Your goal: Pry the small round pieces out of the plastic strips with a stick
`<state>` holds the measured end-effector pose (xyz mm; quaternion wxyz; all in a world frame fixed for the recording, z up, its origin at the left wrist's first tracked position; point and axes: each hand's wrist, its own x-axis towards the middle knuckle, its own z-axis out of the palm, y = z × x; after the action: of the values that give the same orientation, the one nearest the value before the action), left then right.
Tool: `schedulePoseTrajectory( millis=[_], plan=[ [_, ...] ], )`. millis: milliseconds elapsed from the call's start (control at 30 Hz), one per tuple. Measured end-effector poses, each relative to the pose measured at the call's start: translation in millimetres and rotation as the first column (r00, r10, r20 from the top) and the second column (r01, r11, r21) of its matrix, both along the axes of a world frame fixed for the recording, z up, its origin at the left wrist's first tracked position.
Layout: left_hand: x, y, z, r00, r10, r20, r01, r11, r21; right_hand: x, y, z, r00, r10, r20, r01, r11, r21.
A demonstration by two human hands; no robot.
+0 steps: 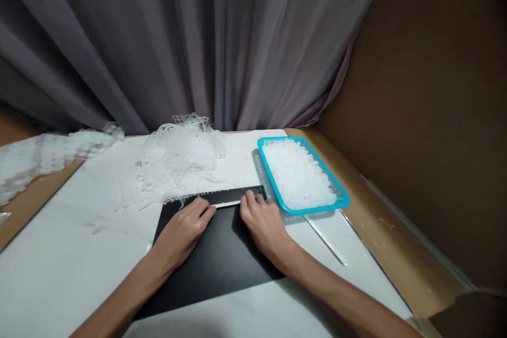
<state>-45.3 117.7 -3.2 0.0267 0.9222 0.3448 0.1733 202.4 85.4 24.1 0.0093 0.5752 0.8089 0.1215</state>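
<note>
A thin white strip [228,204] lies across the upper part of a black mat [222,253]. My left hand [190,224] is closed at the strip's left end, its fingers pressed together. At the right end my right hand [262,216] has its fingers curled down on the strip. Small white pieces show along the mat's far edge, behind my left hand. Just right of my right hand stands a blue basket [276,190] filled with small white pieces [299,174].
Beyond the mat lies a heap of white perforated scraps [178,153]. More white lacy material [47,153] is at the far left. A clear narrow strip [327,241] lies below the basket. Grey curtains [206,42] hang behind the white table [51,259], with a brown wall [428,116] at right.
</note>
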Motion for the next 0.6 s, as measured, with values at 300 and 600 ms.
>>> schedulePoseTrajectory(
  millis=[300, 600],
  plan=[
    [-35, -33, 21.1, 0.995, -0.020, 0.101, 0.014, 0.998, 0.054, 2, -10, -29.6, 0.835, 0.421, -0.354, -0.345, 0.902, 0.260],
    [-49, -77, 17.9, 0.988, -0.014, 0.154, 0.020, 0.999, -0.037, 3, -17, -39.7, 0.641, 0.544, -0.541, -0.510, 0.829, 0.229]
  ],
)
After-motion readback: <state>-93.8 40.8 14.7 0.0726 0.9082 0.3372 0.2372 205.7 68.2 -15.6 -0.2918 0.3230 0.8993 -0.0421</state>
